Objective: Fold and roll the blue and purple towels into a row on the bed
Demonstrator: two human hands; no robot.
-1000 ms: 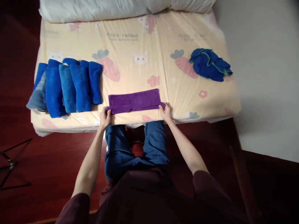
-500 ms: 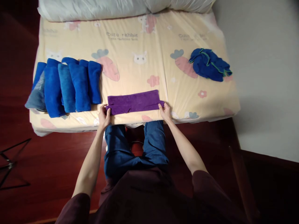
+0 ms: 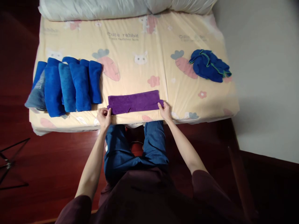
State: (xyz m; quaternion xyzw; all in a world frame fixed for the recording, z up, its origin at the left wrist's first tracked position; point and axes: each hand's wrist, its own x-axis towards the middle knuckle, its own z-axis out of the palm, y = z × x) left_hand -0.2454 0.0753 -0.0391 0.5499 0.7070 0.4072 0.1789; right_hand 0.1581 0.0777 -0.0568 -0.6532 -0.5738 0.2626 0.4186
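Note:
A purple towel (image 3: pixel 134 102), folded into a long strip, lies flat near the front edge of the bed. My left hand (image 3: pixel 104 116) pinches its near left corner between thumb and fingers. At the opposite end, my right hand (image 3: pixel 164 110) grips the right edge, where a small flap of the cloth sticks out past the strip. The towel's surface shows a few small creases along its lower half.
Several rolled blue towels (image 3: pixel 80 87) and a grey-blue one (image 3: pixel 37 96) lie at the left. A crumpled blue cloth with green edging (image 3: pixel 209 66) rests at the right. A pale quilt (image 3: pixel 105 9) lines the back of the bed (image 3: pixel 140 73); a wall (image 3: pixel 263 77) borders the right.
The fingers of my left hand have curled in more at the towel's left corner. My right hand and the purple towel stay almost where they were.

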